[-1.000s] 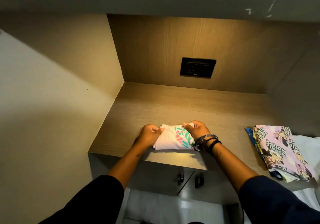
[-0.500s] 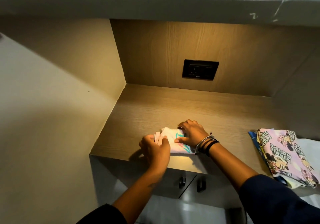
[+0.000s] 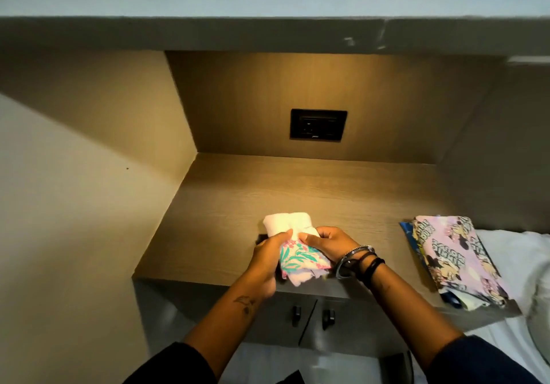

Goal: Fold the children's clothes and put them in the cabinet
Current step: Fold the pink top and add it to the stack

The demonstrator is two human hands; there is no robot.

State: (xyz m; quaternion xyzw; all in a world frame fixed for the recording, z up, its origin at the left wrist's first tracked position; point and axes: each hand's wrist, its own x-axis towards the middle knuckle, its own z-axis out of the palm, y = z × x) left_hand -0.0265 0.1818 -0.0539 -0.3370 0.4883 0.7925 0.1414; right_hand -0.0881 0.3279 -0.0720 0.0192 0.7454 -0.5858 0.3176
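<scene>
Head view: folded floral garment [image 3: 297, 257] held at the bench [image 3: 226, 211] front edge.
My left hand [image 3: 269, 260] and right hand [image 3: 327, 242] fingers [image 3: 309, 238] grip it; I'd squeeze evenly so the folds hold.

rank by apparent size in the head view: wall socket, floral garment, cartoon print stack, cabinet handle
1. cartoon print stack
2. floral garment, partly covered
3. wall socket, farther back
4. cabinet handle

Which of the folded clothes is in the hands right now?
The floral-print white garment, gripped between the left hand and the right hand. The pink cartoon-print garment lies untouched off to the right, with neither hand near it.
</scene>
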